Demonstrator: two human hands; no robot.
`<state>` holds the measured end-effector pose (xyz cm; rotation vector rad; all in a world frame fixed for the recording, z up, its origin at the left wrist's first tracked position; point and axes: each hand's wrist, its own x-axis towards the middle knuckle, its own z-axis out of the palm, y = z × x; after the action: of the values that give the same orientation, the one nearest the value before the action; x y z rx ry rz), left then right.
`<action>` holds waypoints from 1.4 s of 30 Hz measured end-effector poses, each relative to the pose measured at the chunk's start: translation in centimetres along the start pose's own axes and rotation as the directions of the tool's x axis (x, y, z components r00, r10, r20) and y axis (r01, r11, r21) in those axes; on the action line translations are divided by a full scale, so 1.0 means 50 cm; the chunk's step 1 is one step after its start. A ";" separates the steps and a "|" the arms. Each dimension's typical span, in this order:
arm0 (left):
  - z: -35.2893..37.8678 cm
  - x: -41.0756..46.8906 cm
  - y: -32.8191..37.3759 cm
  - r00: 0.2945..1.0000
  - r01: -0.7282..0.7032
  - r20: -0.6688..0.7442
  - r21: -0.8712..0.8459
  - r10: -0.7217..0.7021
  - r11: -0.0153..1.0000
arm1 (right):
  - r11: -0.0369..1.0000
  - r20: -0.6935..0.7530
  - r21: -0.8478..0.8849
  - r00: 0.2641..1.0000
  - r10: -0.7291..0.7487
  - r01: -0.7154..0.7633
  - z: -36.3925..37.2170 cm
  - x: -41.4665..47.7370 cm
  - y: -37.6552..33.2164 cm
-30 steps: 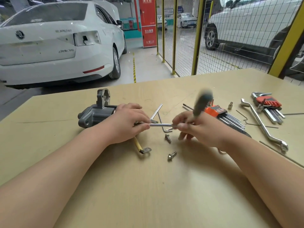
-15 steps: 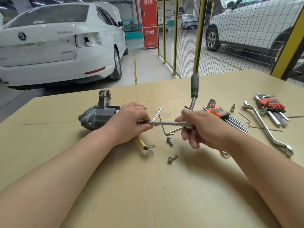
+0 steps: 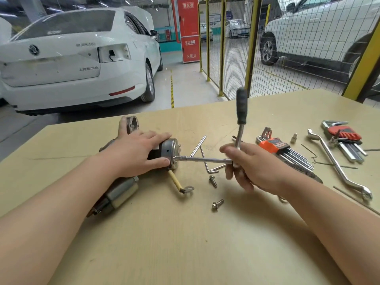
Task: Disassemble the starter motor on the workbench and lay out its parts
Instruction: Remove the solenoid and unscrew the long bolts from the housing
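**Left hand slides back, baring the motor's end**

On the desk (image 3: 185, 243), the left hand (image 3: 131, 155) now clamps the starter motor (image 3: 171, 150) farther back, between thumb and fingers. The socket wrench (image 3: 205, 159) stays seated in its end. The right hand (image 3: 257, 169) grasps the wrench head, probably loosening another bolt.

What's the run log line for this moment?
left hand holds starter motor | right hand grips T-handle wrench, seated on motor | two bolts on workbench
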<state>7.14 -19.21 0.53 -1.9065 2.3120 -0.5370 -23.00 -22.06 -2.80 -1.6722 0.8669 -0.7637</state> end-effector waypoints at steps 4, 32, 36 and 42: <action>0.006 0.026 0.016 0.997 0.075 0.015 0.008 -0.075 0.997 | 0.971 -0.203 0.089 0.950 0.236 -0.222 0.016 0.029 -0.006; 0.009 0.062 0.055 0.998 -0.045 -0.042 -0.224 0.037 0.974 | 0.984 -0.159 0.087 0.972 0.171 -0.159 -0.042 0.114 -0.008; 0.004 0.080 0.065 0.999 0.028 -0.009 -0.244 -0.031 0.969 | 0.996 -0.186 0.066 0.980 0.068 -0.056 -0.043 0.104 -0.006; 0.002 0.079 0.066 0.998 0.032 -0.042 -0.302 -0.047 0.953 | 0.994 -0.323 0.050 0.940 0.113 -0.102 -0.041 0.115 -0.012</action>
<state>3.24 -22.52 -0.09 -2.0920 2.5150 -0.2449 -21.57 -27.82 -1.34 -1.4777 1.1599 -0.9899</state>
